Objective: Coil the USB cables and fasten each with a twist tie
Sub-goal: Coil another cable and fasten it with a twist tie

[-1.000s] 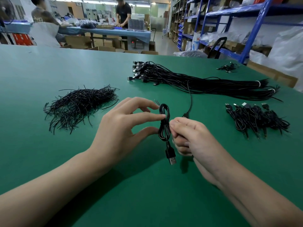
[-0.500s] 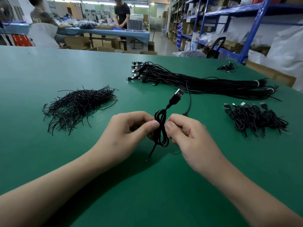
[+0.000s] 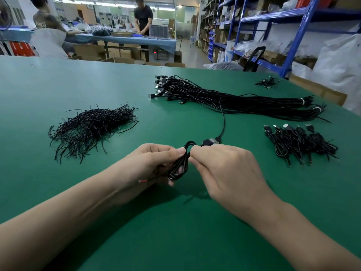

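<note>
Pinching looped black cable (image 3: 179, 167), both hands (image 3: 154, 163) (image 3: 224, 169)

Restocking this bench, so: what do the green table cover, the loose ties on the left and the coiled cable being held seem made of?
Table cover: matte green mat, likely rubber or vinyl; soft even sheen, no grain.
Loose ties: thin black strands with glossy glints, holding bends; probably plastic-coated wire.
Coiled cable: smooth, slightly shiny black jacket, probably PVC or rubber.
</note>
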Motion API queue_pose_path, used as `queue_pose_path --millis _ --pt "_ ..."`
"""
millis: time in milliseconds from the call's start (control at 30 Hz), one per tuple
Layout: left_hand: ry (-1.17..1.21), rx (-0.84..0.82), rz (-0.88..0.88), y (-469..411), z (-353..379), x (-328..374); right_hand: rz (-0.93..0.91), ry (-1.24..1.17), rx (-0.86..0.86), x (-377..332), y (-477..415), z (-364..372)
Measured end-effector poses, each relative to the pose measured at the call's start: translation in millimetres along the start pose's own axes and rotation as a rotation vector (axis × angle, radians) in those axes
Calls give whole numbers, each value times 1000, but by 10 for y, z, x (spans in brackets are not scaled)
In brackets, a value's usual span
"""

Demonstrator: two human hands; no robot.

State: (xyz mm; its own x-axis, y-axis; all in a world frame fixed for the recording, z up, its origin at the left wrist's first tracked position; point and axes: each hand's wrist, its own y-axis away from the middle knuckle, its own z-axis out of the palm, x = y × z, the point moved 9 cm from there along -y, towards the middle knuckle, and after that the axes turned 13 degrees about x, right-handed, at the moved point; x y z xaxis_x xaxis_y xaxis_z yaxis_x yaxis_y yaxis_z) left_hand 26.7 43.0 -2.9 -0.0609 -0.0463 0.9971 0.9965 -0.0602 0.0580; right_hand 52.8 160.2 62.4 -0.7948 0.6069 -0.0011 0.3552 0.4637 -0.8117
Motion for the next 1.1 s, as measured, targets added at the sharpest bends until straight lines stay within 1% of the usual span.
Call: queue_pose_path --millis 67,100,167,233,267,333,400,467,533,600,633,733,800,900,1000,1067,1100 --pt "-30 60 76 -2 -39 60 114 -52 -21 101 25 48" --pt "-45 97 137 -2 -55 106 223 -137 -40 182 55 87" --pt "-77 177 250 3 -90 187 475 -394 -75 313 133 185" --pt "-96 256 318 6 -133 222 649 -575 -91 356 186 258" --pt "-112 288 339 8 -141 236 700 -639 -96 353 195 289" --pt "-175 313 370 14 -123 243 744 -724 -92 329 190 333" --pt "-249 307 397 27 -63 250 781 -736 -69 352 198 340" --pt "-380 332 438 31 -57 264 844 -722 -58 432 217 337" --pt "-475 363 444 17 -90 258 887 -612 -36 625 221 266" --pt "-526 370 409 -22 -138 226 880 -366 -12 939 163 81" --pt "-561 365 393 -57 -150 210 858 -208 -36 1118 127 -25" --pt "-721 316 363 -224 -126 199 790 285 -244 1704 131 -266" --pt "-853 258 351 -418 -21 199 761 505 -376 2064 212 -379" --pt "-991 227 349 -824 247 201 769 675 -466 2444 317 -502" --pt "-1070 297 307 -1212 521 156 814 741 -506 2598 365 -574" --pt "-1198 345 282 -1382 653 102 792 773 -452 2574 348 -623" --pt "-1255 366 291 -1430 704 100 725 799 -389 2508 293 -638"
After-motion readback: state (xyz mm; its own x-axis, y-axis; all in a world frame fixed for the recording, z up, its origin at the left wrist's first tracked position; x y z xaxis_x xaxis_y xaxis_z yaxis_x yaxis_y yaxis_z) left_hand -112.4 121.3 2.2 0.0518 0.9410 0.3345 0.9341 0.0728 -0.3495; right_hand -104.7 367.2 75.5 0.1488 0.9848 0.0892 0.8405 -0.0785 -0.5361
